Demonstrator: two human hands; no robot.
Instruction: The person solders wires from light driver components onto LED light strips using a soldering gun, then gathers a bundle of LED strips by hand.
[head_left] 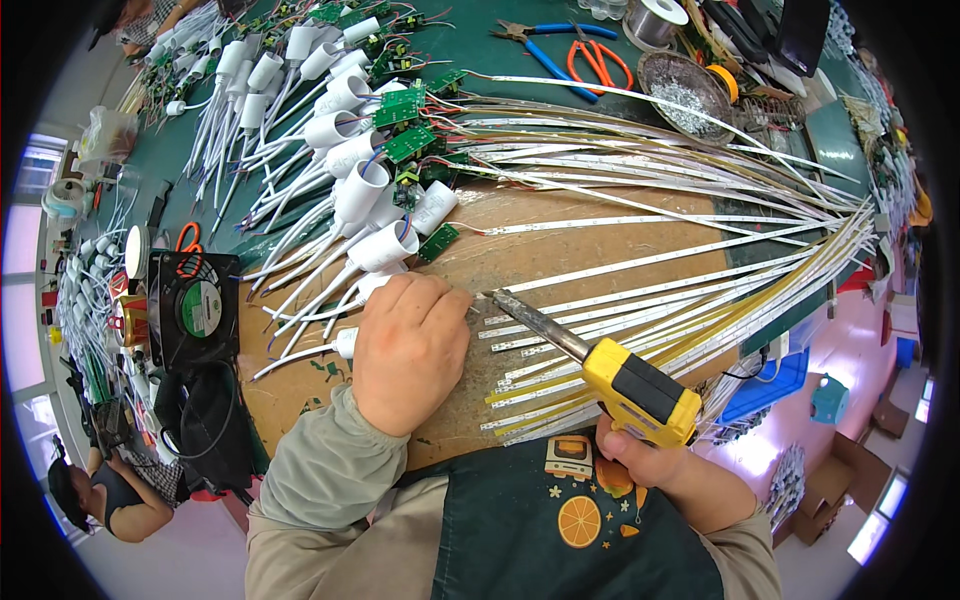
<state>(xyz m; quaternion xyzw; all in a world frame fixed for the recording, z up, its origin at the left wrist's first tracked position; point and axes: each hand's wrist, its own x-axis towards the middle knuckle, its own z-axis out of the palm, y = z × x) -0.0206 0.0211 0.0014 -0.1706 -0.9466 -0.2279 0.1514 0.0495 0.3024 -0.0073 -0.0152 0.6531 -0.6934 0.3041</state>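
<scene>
My left hand (415,345) is closed, with its knuckles up, over the near left part of the brown work board. A white cable cap (346,343) juts from its left side, its front part hidden by my fingers. My right hand (640,455) grips a yellow and black soldering gun (640,392) by its handle. The gun's metal tip points left, just right of my left fingertips, by the end of one white LED strip (620,264). Below the tip, several more strip ends lie side by side. Past my left hand, white caps (384,246) with green circuit boards (409,144) lie in a row.
Pliers with blue handles (560,62), orange-handled scissors (598,68), a solder spool (656,20) and a metal bowl (686,98) stand at the back. A black fan (195,308) is at the left. The strips gather into a bundle (850,235) at the right. A person (118,490) sits far left.
</scene>
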